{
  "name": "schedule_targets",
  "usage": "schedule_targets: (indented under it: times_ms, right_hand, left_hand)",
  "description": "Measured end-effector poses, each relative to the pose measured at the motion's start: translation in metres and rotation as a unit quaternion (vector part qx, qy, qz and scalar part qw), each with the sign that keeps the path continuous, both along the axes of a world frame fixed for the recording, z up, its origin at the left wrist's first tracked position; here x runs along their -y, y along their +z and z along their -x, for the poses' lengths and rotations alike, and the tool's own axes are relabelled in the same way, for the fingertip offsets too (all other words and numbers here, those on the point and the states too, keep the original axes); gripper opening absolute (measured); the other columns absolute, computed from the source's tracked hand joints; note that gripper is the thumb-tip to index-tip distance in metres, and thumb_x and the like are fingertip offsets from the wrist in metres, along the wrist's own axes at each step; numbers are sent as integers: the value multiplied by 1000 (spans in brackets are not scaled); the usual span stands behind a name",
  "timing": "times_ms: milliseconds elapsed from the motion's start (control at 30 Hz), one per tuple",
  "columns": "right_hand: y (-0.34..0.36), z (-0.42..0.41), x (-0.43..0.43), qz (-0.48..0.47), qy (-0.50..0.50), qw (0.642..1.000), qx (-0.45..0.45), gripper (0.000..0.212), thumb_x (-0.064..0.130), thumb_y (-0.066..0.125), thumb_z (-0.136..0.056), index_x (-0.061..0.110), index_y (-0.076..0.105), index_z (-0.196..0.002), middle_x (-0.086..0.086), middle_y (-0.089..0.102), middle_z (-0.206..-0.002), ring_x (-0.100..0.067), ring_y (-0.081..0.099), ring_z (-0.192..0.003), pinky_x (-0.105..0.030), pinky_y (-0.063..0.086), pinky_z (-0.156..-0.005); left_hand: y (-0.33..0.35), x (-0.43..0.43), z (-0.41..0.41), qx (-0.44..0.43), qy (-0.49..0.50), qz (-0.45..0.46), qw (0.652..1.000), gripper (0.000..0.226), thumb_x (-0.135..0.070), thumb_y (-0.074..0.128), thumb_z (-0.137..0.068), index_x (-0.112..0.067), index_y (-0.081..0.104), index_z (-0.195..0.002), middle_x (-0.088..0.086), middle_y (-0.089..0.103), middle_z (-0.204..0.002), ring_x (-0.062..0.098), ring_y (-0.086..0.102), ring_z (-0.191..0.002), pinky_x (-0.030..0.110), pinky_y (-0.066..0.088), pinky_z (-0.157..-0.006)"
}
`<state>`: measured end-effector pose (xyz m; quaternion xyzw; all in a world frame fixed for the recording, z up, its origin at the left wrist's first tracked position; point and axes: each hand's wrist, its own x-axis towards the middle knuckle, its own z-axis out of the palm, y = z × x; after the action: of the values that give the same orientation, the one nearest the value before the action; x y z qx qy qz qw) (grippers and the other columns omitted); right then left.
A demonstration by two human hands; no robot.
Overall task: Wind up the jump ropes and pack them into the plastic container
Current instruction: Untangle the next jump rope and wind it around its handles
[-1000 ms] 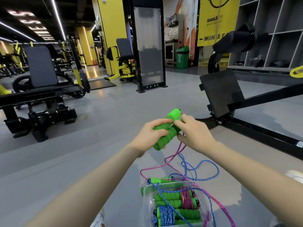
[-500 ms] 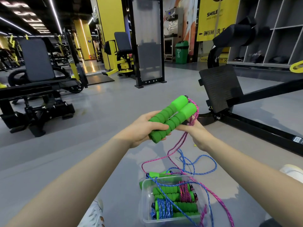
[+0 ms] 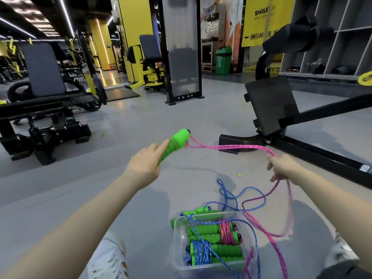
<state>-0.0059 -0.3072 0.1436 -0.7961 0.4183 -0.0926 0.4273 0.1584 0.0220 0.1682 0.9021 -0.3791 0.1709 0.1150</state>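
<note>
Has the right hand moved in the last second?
Yes. The right hand left the green handles and swung right, drawing out the pink rope; it was left of the black footplate, now below its right edge.

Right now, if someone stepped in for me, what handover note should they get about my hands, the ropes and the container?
Left hand grips the pink rope's green handle, raised.
Right hand holds the pink rope, drawn out sideways; its slack hangs down beside the container.
The container sits on the floor with a pink bundle and a blue bundle wound inside.
A loose blue rope trails over its rim.
Done: two ropes packed. Left: wind and pack the pink rope, then the loose blue rope.
</note>
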Motion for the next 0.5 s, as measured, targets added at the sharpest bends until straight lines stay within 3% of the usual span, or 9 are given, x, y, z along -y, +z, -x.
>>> schedule_targets:
  times_ms: [33, 100, 200, 333, 367, 433, 500]
  right_hand:
    - [6, 2, 3, -18, -17, 999, 27, 42, 31, 40, -98, 5, 51, -66, -7, 40, -42, -17, 45, -22, -22, 43, -44]
    - [20, -1, -1, -15, 2, 998, 62, 42, 32, 41, -98, 6, 49, -66, -3, 33, -41, -17, 35, -27, -28, 43, -49]
    - [38, -8, -22, 163, 100, 981, 39, 35, 27, 47, -94, 6, 52, -67, -8, 42, -58, -22, 38, -49, -26, 33, -49]
    - [41, -15, -56, 309, 243, 919, -35, 30, 22, 51, -88, 14, 40, -61, -3, 46, -63, -29, 48, -72, -33, 35, -61]
    - [38, -16, -63, 327, 269, 904, -55, 30, 21, 50, -87, 15, 37, -60, -1, 44, -63, -30, 48, -74, -34, 36, -62]
    - [34, -17, -77, 358, 305, 878, -89, 32, 20, 48, -87, 18, 32, -58, -2, 41, -65, -30, 46, -74, -32, 35, -62]
    - [34, -17, -88, 391, 327, 853, -108, 31, 19, 46, -88, 18, 32, -61, -7, 47, -74, -31, 47, -75, -32, 33, -63]
  left_hand:
    - [-12, -2, 1, 90, -42, -46, 994, 74, -3, 47, -78, -23, 25, -146, 6, 56, -121, 32, 59, -95, 34, 51, -74]
    - [-39, 0, 14, 178, -121, -146, 966, 87, -7, 70, -56, -17, 36, -135, 8, 65, -102, 28, 63, -67, 27, 51, -54]
    - [-83, 7, 34, 205, -186, -289, 916, 113, -17, 86, -26, -17, 40, -129, 13, 66, -100, 25, 60, -64, 28, 48, -52]
    - [-121, 9, 61, 109, -177, -399, 893, 115, -30, 88, -32, -18, 36, -133, 19, 63, -111, 27, 62, -77, 30, 51, -62]
    - [-127, 8, 65, 74, -166, -421, 889, 113, -34, 87, -47, -16, 27, -141, 23, 55, -126, 30, 60, -92, 34, 51, -73]
    - [-134, 9, 69, -8, -100, -412, 905, 104, -44, 70, -79, -17, -1, -151, 26, 17, -152, 37, 41, -125, 43, 36, -100]
    - [-115, 18, 75, -131, -29, -341, 930, 110, -65, 60, -78, -20, -9, -151, 17, 2, -158, 34, 26, -138, 44, 24, -111]
